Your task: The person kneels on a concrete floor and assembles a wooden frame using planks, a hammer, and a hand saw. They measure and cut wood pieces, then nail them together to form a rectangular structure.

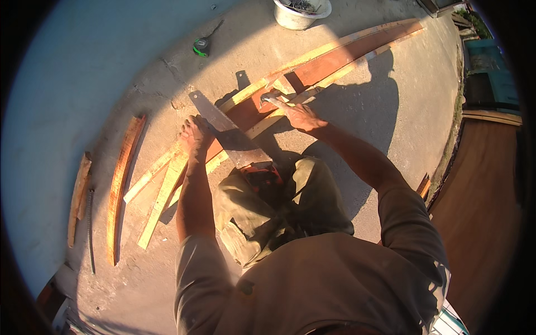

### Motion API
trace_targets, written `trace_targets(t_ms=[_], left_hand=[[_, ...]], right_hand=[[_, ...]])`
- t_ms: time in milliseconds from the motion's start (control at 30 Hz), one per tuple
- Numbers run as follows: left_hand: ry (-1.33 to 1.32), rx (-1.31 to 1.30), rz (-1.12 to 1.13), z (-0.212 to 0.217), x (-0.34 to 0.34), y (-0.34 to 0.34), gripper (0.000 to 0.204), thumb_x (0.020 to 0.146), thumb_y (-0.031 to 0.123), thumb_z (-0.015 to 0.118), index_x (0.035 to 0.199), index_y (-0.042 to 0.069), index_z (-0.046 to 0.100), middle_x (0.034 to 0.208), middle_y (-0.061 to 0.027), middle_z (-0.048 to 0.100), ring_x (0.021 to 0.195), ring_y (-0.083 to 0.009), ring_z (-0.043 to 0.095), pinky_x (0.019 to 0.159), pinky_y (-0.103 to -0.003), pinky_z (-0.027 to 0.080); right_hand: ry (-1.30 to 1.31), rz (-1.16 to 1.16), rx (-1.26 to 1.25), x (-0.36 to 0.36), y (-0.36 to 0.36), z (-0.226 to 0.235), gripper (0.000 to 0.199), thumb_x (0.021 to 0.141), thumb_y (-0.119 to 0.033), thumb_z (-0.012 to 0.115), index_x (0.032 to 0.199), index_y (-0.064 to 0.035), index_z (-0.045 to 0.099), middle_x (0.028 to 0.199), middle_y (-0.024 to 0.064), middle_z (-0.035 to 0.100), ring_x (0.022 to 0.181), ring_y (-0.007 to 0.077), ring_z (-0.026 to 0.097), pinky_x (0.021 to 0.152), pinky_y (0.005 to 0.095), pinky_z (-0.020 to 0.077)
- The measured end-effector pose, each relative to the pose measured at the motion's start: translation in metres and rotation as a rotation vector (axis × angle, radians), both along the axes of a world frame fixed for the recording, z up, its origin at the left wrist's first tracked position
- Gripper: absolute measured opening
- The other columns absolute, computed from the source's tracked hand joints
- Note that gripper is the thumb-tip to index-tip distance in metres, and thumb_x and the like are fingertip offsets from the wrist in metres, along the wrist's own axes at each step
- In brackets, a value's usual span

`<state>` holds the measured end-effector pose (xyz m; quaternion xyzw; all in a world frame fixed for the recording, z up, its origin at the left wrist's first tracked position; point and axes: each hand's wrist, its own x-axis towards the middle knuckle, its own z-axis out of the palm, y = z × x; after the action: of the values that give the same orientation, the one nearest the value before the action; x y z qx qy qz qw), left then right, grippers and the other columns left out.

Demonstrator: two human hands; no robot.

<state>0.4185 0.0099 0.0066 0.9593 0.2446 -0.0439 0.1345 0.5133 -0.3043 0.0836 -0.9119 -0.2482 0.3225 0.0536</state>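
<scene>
My left hand point(195, 133) is closed at the upper end of a loose wooden slat point(162, 209), which slants across a long wooden frame point(318, 51) with a reddish-brown panel point(335, 60). My right hand point(300, 115) reaches over the frame's near rail, fingers curled round a small greyish thing too unclear to name. Just beyond those fingers, a short wood block point(285, 85) sits between the rails. A handsaw point(226, 127) leans over the frame between my hands, its orange handle point(263, 175) down between my knees.
A green and black tape measure point(201, 47) lies on the concrete beyond the frame. A white bucket point(296, 17) stands at the far side. To the left are a curved board point(124, 184), a shorter wood piece point(79, 195) and a ribbed rod point(90, 231). A brown panel point(480, 206) is at right.
</scene>
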Motion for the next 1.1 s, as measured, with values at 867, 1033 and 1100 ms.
trace_targets(t_ms=[867, 1033, 1100], left_hand=[[0.051, -0.02, -0.076, 0.008, 0.001, -0.007, 0.035, 0.093, 0.035, 0.043, 0.107, 0.004, 0.053, 0.11, -0.0199, 0.061, 0.106, -0.0372, 0.056, 0.089, -0.048, 0.043], [-0.019, -0.052, 0.003, -0.004, 0.001, 0.001, 0.034, 0.092, 0.034, 0.044, 0.105, 0.004, 0.054, 0.108, -0.0186, 0.06, 0.105, -0.0362, 0.057, 0.087, -0.047, 0.045], [0.016, -0.022, -0.024, 0.006, 0.004, -0.007, 0.032, 0.091, 0.032, 0.046, 0.103, 0.003, 0.054, 0.108, -0.0183, 0.06, 0.104, -0.0363, 0.057, 0.086, -0.047, 0.045]], right_hand=[[0.364, -1.35, 0.925, 0.008, -0.033, -0.041, 0.044, 0.099, -0.043, 0.044, 0.138, -0.0222, 0.042, 0.064, 0.0003, 0.046, 0.042, 0.0121, 0.043, 0.036, 0.0276, 0.0386], [0.126, -1.073, 0.806, 0.007, -0.035, -0.054, 0.05, 0.099, -0.038, 0.043, 0.143, -0.0149, 0.04, 0.072, 0.0063, 0.055, 0.051, 0.0147, 0.05, 0.048, 0.0335, 0.047], [0.032, -0.955, 0.739, -0.005, -0.049, -0.063, 0.05, 0.099, -0.035, 0.044, 0.144, -0.0138, 0.04, 0.087, 0.0135, 0.061, 0.064, 0.0195, 0.057, 0.062, 0.0363, 0.0502]])
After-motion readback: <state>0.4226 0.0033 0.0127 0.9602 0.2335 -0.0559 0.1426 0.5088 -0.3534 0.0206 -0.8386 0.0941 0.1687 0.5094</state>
